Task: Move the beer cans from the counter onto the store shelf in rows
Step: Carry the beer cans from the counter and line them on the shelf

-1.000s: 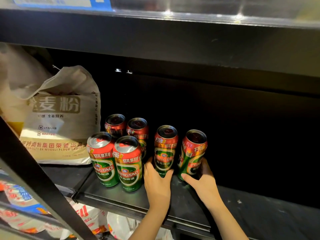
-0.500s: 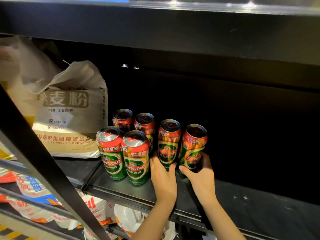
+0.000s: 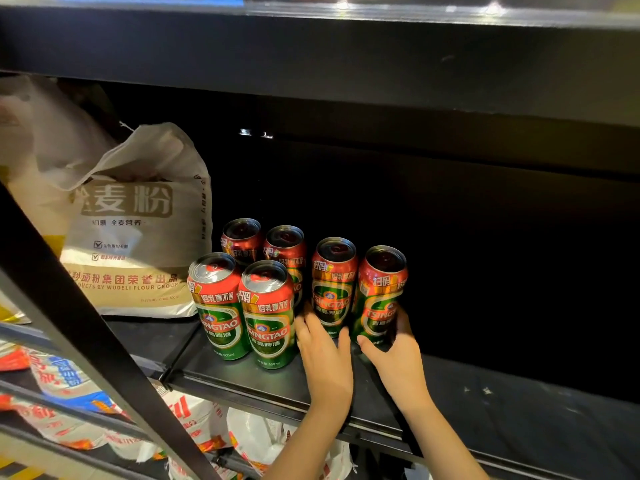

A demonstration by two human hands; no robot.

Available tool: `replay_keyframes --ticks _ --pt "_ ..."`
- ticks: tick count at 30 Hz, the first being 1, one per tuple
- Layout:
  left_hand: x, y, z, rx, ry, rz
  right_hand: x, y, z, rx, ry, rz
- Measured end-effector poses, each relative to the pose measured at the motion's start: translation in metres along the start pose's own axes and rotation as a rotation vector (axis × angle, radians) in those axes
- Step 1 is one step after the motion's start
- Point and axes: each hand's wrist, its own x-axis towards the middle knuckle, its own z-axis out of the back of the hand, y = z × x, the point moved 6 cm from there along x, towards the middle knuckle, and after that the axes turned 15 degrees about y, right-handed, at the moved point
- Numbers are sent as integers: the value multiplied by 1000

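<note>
Six tall red and green beer cans stand upright on the dark metal store shelf (image 3: pixel 242 379). Two sit at the front left, touching each other: the front left can (image 3: pixel 218 306) and the front middle can (image 3: pixel 268 315). Two more stand right behind them, the back left can (image 3: pixel 241 239) and the back middle can (image 3: pixel 285 247). To the right are the can by the left hand (image 3: pixel 333 285) and the can at the far right (image 3: pixel 379 296).

Both bare arms reach up from the bottom of the view and into the shelf. The left hand (image 3: pixel 325 358) lies palm down, with its fingers (image 3: pixel 306 322) spread loosely around the bottom of its can. The thumb rests on the right side of that can. The right hand (image 3: pixel 398 358) wraps the bottom of the far right can, thumb in front and fingers curled around the right side. That can leans a little to the right.

A big white and tan paper flour sack (image 3: pixel 138 237) with printed writing stands just left of the cans. A black slanted metal bar (image 3: pixel 86 334) crosses the left front. Bright snack bags (image 3: pixel 62 379) lie on the lower shelf.
</note>
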Motion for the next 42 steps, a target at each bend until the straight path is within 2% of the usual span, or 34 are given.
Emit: replay_keyframes --ticks 16,24,35,42 --pt "-1 -2 1 23 -27 20 3 -3 -2 -164 -165 -89" --pt "-3 -3 1 43 -9 18 0 6 -3 -144 -111 -23" --pt "-5 -3 2 65 -56 9 2 -1 -3 -148 -139 -54" --pt "-6 -5 2 78 -30 13 1 0 -3 -172 -147 -75"
